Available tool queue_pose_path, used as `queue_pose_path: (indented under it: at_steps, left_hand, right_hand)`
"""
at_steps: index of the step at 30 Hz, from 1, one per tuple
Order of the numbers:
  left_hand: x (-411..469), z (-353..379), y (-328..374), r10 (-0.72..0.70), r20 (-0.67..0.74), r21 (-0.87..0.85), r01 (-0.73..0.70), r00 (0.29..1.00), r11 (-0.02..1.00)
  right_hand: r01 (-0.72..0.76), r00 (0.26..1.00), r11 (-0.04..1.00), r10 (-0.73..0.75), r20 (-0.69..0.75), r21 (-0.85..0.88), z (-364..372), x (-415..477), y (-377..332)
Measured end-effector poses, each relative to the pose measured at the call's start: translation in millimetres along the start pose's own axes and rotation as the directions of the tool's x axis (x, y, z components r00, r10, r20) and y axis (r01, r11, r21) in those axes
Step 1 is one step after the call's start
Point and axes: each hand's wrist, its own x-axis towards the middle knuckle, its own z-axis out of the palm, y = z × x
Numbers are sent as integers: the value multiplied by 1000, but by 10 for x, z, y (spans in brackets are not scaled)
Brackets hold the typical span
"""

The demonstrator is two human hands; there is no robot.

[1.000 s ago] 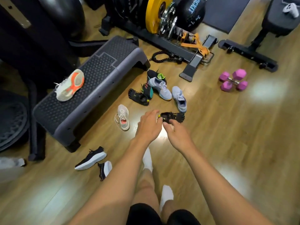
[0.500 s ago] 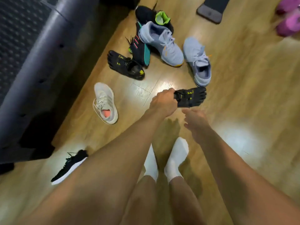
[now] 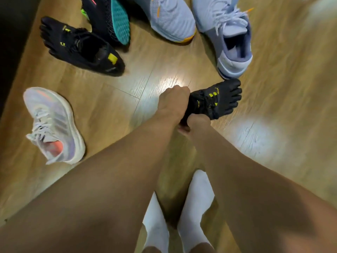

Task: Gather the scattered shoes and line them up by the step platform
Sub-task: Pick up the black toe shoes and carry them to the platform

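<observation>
Grabbing black toe shoe (image 3: 217,102) for the line-up.
Left hand (image 3: 173,101) fingers curling around its heel for lifting; right hand (image 3: 197,123) tucking beneath, fingers hidden, grip unclear.

Indoor workout room, to judge by what lies underfoot. The floor (image 3: 291,88) is glossy wood-look planking, and pale patches of overhead light (image 3: 255,132) shine back off its surface. Sports footwear is strewn across the boards: a white running shoe (image 3: 52,125) with a coral lining, a pale blue trainer (image 3: 173,21) just beside a second pale blue trainer (image 3: 231,39), a black shoe with a teal sole (image 3: 116,21), one black toe shoe (image 3: 80,46) and, near the middle, the other black toe shoe (image 3: 217,101). A person stands among them in white socks (image 3: 198,194). A dark block (image 3: 11,42) runs along the left edge, too shadowed to identify.
</observation>
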Motion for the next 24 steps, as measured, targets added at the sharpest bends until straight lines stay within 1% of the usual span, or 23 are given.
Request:
queue_pose_path:
  at_steps: [2,4,5,7,8,10,11,12,14,15,16,17,18,19,20,21,22,23,24]
  left_hand:
    - [-111,51,41,0,63,-60,3,998,998]
    - [-305,150,117,-24,179,-128,48,984,991]
    - [-428,216,161,-41,250,-156,82,967,984]
    - [-689,369,244,-72,375,-246,174,924,953]
    - [-804,451,282,-82,426,-295,224,901,929]
    - [-959,639,332,-89,479,-363,289,873,886]
    - [-998,735,353,-92,493,-383,311,865,870]
    - [-1017,809,366,-94,513,-406,337,853,849]
    - [-1024,899,359,-83,578,-483,421,812,768]
    - [-1019,918,339,-65,611,-511,456,789,728]
    - [-1021,905,302,-41,641,-530,481,766,698]
    - [-1015,868,257,-29,660,-541,501,751,676]
    - [-1002,807,197,-38,658,-554,517,752,652]
    - [-985,694,129,-71,632,-576,529,772,624]
    - [-958,550,48,-128,579,-613,534,805,582]
    - [-916,376,-53,-203,509,-666,533,836,521]
    - [-858,183,-167,-283,427,-729,512,859,454]
    - [-789,-14,-292,-372,341,-782,480,863,396]
    - [-703,-196,-430,-461,258,-823,443,849,355]
  right_hand:
    - [32,999,994,-33,-8,-105,-188,18,82]
    - [104,993,950,-115,-21,-295,-429,-102,215]
    - [112,986,890,-155,-62,-441,-555,-162,291]
    - [81,960,678,-250,-125,-731,-782,-178,402]
    - [67,954,590,-275,-122,-805,-871,-149,430]
    - [13,964,524,-232,-129,-851,-983,-118,450]
    - [-3,969,509,-212,-128,-861,-1018,-107,461]
    - [4,975,511,-191,-110,-859,-1045,-97,468]
    - [47,984,565,-167,-58,-823,-1067,-101,478]
    - [58,984,585,-172,-54,-809,-1062,-134,472]
    - [57,979,588,-193,-72,-807,-1041,-192,446]
    - [56,962,579,-248,-110,-814,-1018,-250,415]
    - [85,932,582,-334,-142,-809,-974,-359,369]
    - [149,898,598,-416,-145,-788,-888,-501,315]
    - [254,852,584,-512,-107,-771,-774,-643,263]
    - [361,798,525,-602,-37,-771,-620,-774,199]
    - [448,748,448,-662,50,-774,-445,-882,133]
    - [528,705,378,-694,145,-760,-240,-955,56]
    - [599,669,321,-704,239,-734,-5,-1021,-31]
